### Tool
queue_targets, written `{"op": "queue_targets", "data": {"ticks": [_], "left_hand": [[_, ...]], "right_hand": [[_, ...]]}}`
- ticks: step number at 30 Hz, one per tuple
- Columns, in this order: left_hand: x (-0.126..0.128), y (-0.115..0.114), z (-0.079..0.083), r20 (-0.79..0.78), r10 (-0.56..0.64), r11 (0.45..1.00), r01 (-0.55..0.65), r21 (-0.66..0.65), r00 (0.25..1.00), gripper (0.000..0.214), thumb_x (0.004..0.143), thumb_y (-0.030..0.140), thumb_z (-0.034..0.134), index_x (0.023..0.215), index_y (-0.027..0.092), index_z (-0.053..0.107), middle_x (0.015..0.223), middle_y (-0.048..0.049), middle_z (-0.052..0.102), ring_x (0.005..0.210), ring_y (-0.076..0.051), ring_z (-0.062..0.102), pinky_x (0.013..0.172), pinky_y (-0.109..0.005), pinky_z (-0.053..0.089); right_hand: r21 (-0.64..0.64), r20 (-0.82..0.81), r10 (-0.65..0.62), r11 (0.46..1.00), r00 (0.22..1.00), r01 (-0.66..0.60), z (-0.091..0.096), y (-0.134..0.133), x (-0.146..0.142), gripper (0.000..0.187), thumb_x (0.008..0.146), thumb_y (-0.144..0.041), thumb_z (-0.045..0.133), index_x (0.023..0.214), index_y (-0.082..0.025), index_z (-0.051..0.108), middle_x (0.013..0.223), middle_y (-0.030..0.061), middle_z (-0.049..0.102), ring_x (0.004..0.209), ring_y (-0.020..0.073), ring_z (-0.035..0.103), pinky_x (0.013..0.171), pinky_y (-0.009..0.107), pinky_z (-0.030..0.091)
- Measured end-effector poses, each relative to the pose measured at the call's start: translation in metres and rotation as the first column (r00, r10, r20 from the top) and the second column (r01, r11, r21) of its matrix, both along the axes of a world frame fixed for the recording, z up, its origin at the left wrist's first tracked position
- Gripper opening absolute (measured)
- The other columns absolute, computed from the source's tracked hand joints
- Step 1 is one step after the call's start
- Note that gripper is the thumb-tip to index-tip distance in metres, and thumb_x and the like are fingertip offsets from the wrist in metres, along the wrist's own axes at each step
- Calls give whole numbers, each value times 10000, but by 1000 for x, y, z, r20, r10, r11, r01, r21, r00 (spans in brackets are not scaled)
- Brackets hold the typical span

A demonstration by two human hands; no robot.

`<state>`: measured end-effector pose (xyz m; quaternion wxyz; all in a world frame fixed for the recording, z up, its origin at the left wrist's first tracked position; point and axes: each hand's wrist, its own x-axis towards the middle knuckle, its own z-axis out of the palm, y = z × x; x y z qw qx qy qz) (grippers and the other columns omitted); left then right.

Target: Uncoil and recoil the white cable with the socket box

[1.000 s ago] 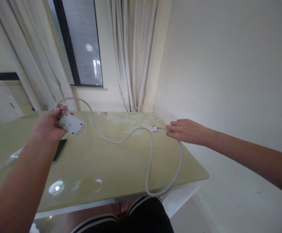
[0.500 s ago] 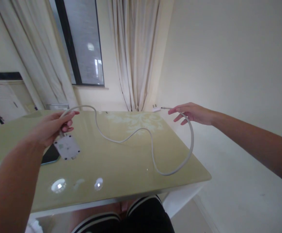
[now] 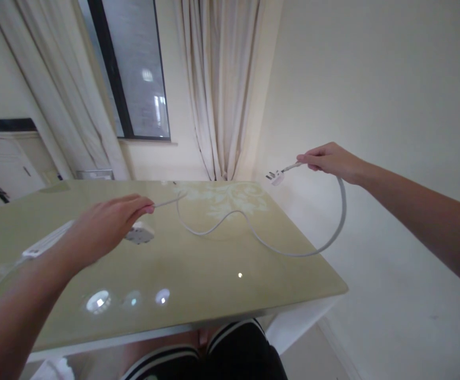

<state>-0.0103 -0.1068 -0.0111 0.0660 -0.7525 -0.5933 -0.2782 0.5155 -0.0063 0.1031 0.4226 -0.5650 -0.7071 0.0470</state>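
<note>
My left hand (image 3: 113,224) is closed on a white power cord (image 3: 271,249), above the left part of the glossy table. A white socket block (image 3: 140,233) shows just below its fingers, partly hidden by the hand. Out to the right, my right hand (image 3: 335,161) pinches the same cord a short way behind its white plug (image 3: 276,178). The plug hangs in the air past the table's right edge, its metal pins pointing left. Between the hands the cord runs in loose waves, with a wide loop under my right hand.
The pale green table (image 3: 198,285) reaches to the beige curtain (image 3: 218,95) and window. Partly behind my left forearm lies a white strip-shaped thing (image 3: 48,241) with a thin cable. A white wall (image 3: 372,95) rises at the right; my knees are under the front edge.
My right hand has risen to the right and closed on the cord, lifting the plug. My left hand has moved right and turned palm down, the socket block moving right with it.
</note>
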Motion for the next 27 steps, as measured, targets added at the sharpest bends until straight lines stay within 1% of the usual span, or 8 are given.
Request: {"op": "queue_targets", "data": {"ticks": [5,12,14,17,20,22,24,27], "left_hand": [[-16,-4,-7,195,50,934,23,-355,979,402,963,562,427,964,241,670,890,-26,749,696,-209,704,714,-308,527],[-20,-10,-8,198,212,941,-146,-305,957,368,952,522,529,794,200,609,581,30,630,471,-140,535,538,-237,409],[-12,-3,-6,443,223,956,-106,-273,868,300,1001,398,484,816,189,592,503,62,526,401,-108,416,457,-210,312],[-8,17,-2,906,117,986,59,-154,406,282,1056,236,370,823,177,517,461,103,381,347,-70,237,402,-176,218],[-13,42,-5,990,-40,994,92,53,-137,385,1094,163,199,776,181,415,445,129,283,333,-49,115,397,-152,216],[-14,55,-15,920,-91,988,78,130,-381,422,1090,112,121,759,180,373,448,127,271,326,-33,116,395,-148,211],[-9,64,-31,834,-99,982,84,171,-543,434,1072,53,89,750,178,351,451,119,283,312,-17,139,391,-148,207],[7,69,-63,717,-106,959,120,256,-689,414,1056,12,136,746,175,356,473,105,353,300,-1,211,381,-143,223]], "right_hand": [[-299,153,181,946,971,-129,17,-20,12,454,866,-560,731,851,-108,766,499,-59,412,465,56,300,477,257,190],[-265,-71,-12,964,997,-7,29,-20,21,502,997,-507,477,872,-42,616,579,-54,471,464,12,219,548,316,131],[-236,-120,-71,971,990,41,27,-5,13,516,1030,-472,420,913,0,593,681,22,571,488,8,230,573,326,160],[48,-241,-262,958,934,281,32,23,-8,526,1066,-404,356,928,43,594,843,154,643,583,46,369,627,325,238],[455,-431,-387,687,815,567,51,45,-33,476,1097,-325,258,985,-32,616,980,183,671,767,107,524,722,316,305],[646,-414,-343,542,843,537,57,53,-47,477,1107,-341,205,1076,-73,598,992,148,681,837,117,578,753,297,321],[746,-259,-303,540,917,389,47,56,-60,520,1105,-423,179,1115,-86,575,939,108,674,817,116,601,740,281,324],[705,-50,-218,683,975,189,-8,53,-87,534,1096,-518,233,1033,-127,591,785,19,617,689,110,566,684,266,302]]}}
